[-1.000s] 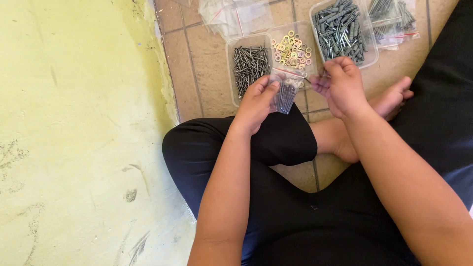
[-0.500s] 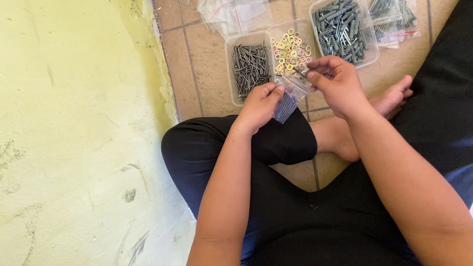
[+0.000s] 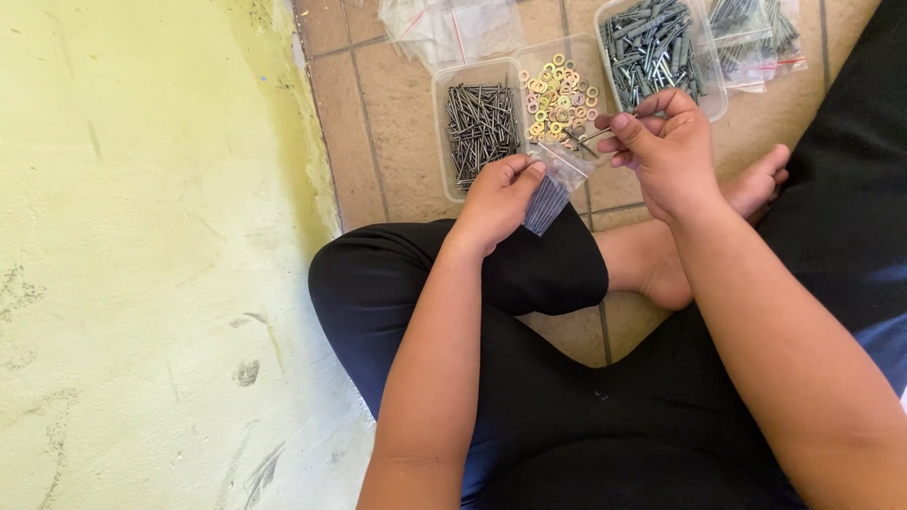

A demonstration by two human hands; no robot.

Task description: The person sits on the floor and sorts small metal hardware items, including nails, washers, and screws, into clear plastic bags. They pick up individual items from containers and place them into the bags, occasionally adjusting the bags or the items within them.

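The left hand (image 3: 496,200) is pinching a small clear plastic bag (image 3: 551,192) of dark screws just below the tray of brass washers (image 3: 559,94). The right hand (image 3: 666,151) is gripping thin screws (image 3: 590,139) in its fingertips at that tray's right edge — other clear tubs are lying beside it.

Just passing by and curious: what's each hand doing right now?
Left hand: closed on a small clear bag of dark screws.
Right hand: fingertips pinched on a thin screw.
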